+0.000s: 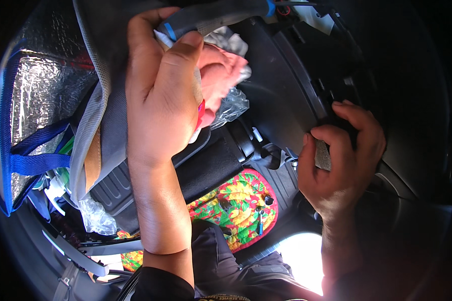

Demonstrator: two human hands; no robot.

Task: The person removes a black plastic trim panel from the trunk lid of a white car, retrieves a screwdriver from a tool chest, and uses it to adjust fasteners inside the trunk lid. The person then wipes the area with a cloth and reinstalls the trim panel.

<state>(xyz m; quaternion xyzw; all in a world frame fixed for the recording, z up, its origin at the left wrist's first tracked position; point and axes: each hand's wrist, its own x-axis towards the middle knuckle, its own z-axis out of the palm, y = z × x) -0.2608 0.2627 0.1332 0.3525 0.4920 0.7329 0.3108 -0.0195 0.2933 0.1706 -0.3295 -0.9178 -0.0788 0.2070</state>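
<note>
My left hand point(163, 95) reaches up and is closed on a dark, curved, tube-like piece point(226, 16) with a blue band at each end. The thumb presses on its near end. Just behind that hand bunches a pink cloth point(221, 70), with a grey cloth point(227, 40) above it. To the right, my right hand point(346, 155) has its fingers curled at the edge of a black plastic trim panel point(281, 75). Thumb and index tip sit close together there; how firmly they grip cannot be told.
A silver-lined bag point(50, 100) with blue straps point(40, 163) stands at the left, near grey mesh-edged fabric point(93, 100). Clear plastic wrap point(231, 108) lies below the pink cloth. A bright leaf-patterned mat point(241, 205) lies lower down, with a small key-like item point(260, 220) on it.
</note>
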